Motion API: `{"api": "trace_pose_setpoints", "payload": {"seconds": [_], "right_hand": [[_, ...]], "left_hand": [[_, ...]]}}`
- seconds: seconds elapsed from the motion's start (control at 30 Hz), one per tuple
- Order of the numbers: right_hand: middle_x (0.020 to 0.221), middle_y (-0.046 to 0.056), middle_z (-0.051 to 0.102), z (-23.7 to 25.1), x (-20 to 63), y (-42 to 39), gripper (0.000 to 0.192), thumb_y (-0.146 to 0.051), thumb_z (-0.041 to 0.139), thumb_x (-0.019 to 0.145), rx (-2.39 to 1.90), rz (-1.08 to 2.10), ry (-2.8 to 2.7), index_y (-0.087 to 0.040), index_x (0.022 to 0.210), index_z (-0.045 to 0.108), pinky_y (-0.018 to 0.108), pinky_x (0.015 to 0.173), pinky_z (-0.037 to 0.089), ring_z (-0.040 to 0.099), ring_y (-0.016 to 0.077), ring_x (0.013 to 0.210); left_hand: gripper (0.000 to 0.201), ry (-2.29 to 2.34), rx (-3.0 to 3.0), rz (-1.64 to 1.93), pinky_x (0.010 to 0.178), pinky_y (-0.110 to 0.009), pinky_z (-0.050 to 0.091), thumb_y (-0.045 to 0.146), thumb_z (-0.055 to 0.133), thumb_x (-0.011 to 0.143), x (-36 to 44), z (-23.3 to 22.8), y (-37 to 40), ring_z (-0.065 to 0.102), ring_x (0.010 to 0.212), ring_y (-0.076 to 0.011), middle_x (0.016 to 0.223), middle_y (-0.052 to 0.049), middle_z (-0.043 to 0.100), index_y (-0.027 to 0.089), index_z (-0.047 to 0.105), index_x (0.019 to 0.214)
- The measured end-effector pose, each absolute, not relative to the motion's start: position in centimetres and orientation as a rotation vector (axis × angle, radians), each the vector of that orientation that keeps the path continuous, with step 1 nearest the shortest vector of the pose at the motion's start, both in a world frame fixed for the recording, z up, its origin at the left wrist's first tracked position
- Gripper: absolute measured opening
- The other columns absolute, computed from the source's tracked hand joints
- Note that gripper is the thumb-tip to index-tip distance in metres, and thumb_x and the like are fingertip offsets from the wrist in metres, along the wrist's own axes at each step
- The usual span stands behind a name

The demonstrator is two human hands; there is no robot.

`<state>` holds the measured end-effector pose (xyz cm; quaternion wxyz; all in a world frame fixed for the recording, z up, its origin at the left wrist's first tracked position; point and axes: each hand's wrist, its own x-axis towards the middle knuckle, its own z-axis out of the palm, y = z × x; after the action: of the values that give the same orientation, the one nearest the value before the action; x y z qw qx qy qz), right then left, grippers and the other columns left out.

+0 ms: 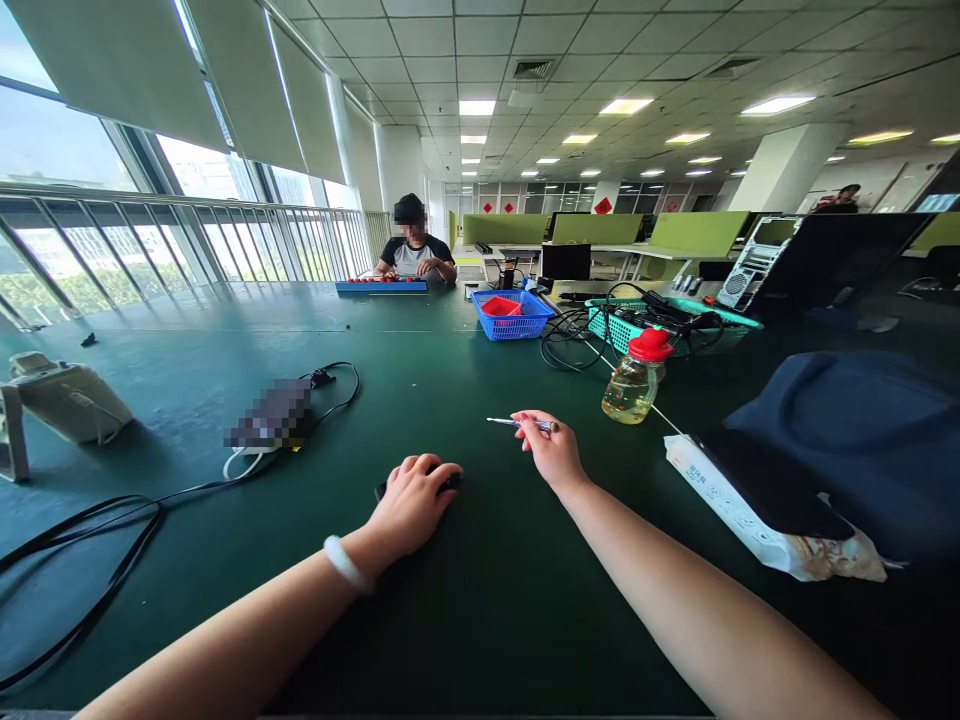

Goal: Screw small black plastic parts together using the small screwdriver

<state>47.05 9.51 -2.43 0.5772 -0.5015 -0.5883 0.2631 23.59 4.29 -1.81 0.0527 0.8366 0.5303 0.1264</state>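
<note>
My left hand [412, 500] lies curled over a small black object [450, 483] on the green table [465, 600]; most of that object is hidden under the fingers. My right hand [551, 447] pinches a thin screwdriver [517, 423] between fingertips, holding it level with its metal tip pointing left, just above the table. A white bracelet sits on my left wrist.
A bottle with a red cap [637, 378] stands right of my right hand. A white packet [757, 510] and dark bag [855, 430] lie at right. Blue basket [513, 316], teal basket with cables [622, 325], black cables [82, 540] at left. A person [414, 250] sits at the far end.
</note>
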Motion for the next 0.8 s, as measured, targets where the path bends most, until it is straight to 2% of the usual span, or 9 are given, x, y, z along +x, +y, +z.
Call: {"api": "trace_pose_setpoints", "payload": {"seconds": [0.2, 0.4, 0.5, 0.63, 0.8], "right_hand": [[0.068, 0.004, 0.069, -2.6, 46.8, 9.4, 0.041, -0.051, 0.053, 0.085, -1.176, 0.633, -1.386, -0.016, 0.091, 0.073, 0.025, 0.052, 0.048, 0.059, 0.0136, 0.052], [0.066, 0.004, 0.068, -2.7, 46.5, 9.5, 0.040, -0.051, 0.055, 0.083, -1.175, 0.647, -1.392, -0.016, 0.090, 0.073, 0.025, 0.049, 0.045, 0.058, 0.0140, 0.051], [0.067, 0.004, 0.068, -2.8, 46.6, 9.5, 0.040, -0.051, 0.055, 0.083, -1.178, 0.650, -1.390, -0.016, 0.090, 0.073, 0.025, 0.049, 0.045, 0.059, 0.0142, 0.051], [0.066, 0.005, 0.068, -2.9, 46.8, 9.6, 0.039, -0.050, 0.055, 0.083, -1.174, 0.641, -1.387, -0.016, 0.091, 0.072, 0.025, 0.049, 0.046, 0.058, 0.0141, 0.052], [0.067, 0.004, 0.068, -3.2, 46.7, 9.8, 0.039, -0.050, 0.055, 0.084, -1.172, 0.637, -1.410, -0.016, 0.091, 0.073, 0.025, 0.050, 0.046, 0.059, 0.0139, 0.052]], "left_hand": [[0.039, 1.827, 2.474, 0.292, 0.103, -0.046, 0.044, 0.032, 0.044, 0.092, 12.6, -2.0, 1.8, 0.055, 0.115, -0.0271, 0.125, -0.008, 0.060, 0.031, 0.061, 0.127], [0.047, 2.215, 2.313, 0.351, 0.109, -0.049, 0.038, 0.037, 0.039, 0.088, 3.7, 0.1, 2.7, 0.055, 0.121, -0.0310, 0.130, -0.013, 0.059, 0.018, 0.064, 0.124], [0.053, 2.274, 2.099, 0.566, 0.105, -0.044, 0.042, 0.041, 0.040, 0.086, 1.8, 1.9, 2.6, 0.058, 0.117, -0.0286, 0.126, -0.014, 0.062, 0.015, 0.060, 0.126], [0.059, 2.246, 1.752, 0.867, 0.092, -0.038, 0.052, 0.047, 0.043, 0.083, 0.4, 2.9, 1.7, 0.066, 0.103, -0.0247, 0.117, -0.010, 0.068, 0.019, 0.051, 0.134], [0.053, 2.240, 1.786, 0.917, 0.090, -0.034, 0.054, 0.049, 0.037, 0.082, 0.0, 1.9, 1.0, 0.069, 0.099, -0.0223, 0.106, -0.010, 0.074, 0.017, 0.059, 0.117]]}}
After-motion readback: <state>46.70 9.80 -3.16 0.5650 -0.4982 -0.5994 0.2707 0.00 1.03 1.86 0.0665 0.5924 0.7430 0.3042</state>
